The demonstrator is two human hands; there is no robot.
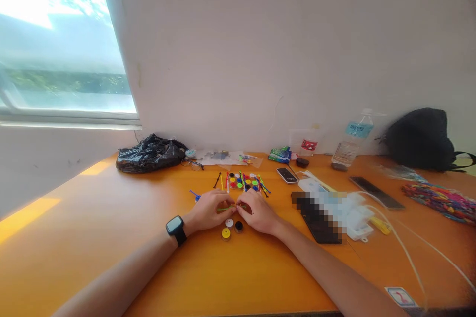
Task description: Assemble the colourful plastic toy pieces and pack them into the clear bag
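Note:
My left hand [214, 209] and my right hand [257, 212] meet over the table, fingertips pinched close together. Between them runs a thin yellow-green strip [224, 208], held from both sides; its exact kind is too small to make out. Just below the fingers stand small round pieces with a white top [229, 223], a black top [238, 227] and a yellow top [225, 233]. Beyond the hands lies a group of similar round pieces [239, 184] in several colours, with thin coloured sticks [263, 184] around them. A small blue piece [197, 198] is beside my left hand.
A black plastic bag [150, 153] and glasses [192, 164] lie at the back left. To the right are a white device [287, 175], a water bottle [351, 143], a dark phone [375, 192], cables, a black bag [420, 138] and a multicoloured bundle [441, 201].

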